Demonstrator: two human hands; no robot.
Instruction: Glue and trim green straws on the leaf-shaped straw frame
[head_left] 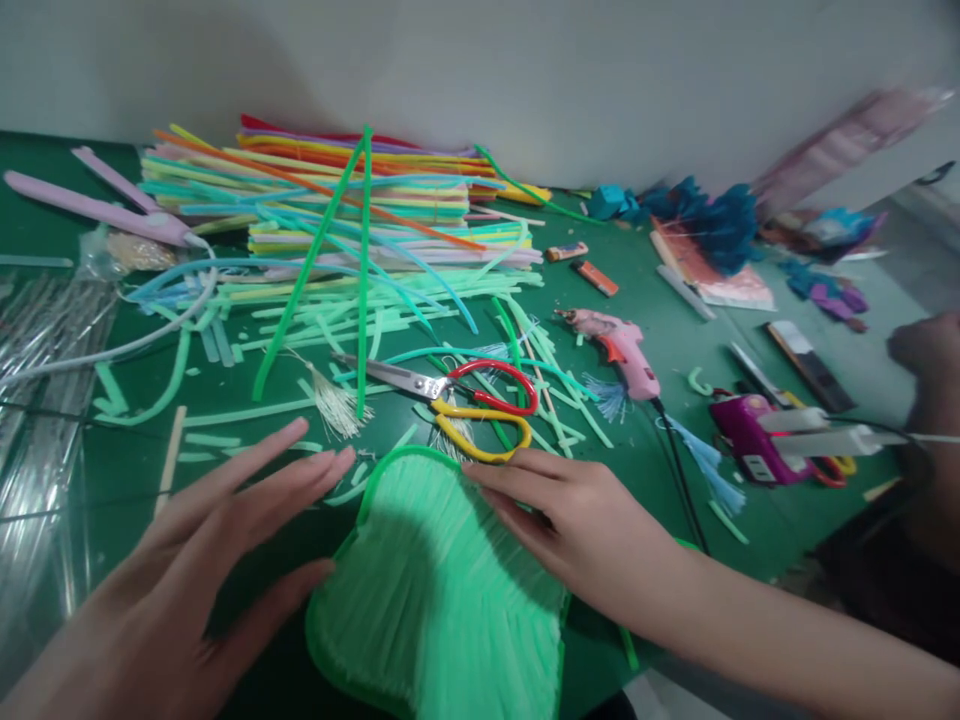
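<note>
At the near side of the green table (634,250), the left hand (247,525) and the right hand (574,510), two in all, flanked one green piece (435,600) with a darker rim. The right fingers rested on its upper right edge (whether they pinched it, I could not tell); the left fingers were spread, gripping nothing, the thumb beside the left edge. Just beyond the piece, one pair of scissors (431,388) stood in the way, its red and yellow loops near the right fingertips. Around it lay one cream tassel (337,405) and green strips (247,412) too many to count. Farther out were one pink glue gun (626,345), two small orange objects (598,278), one purple device (750,430) and, by the wall, bundles of coloured stems (442,205).
</note>
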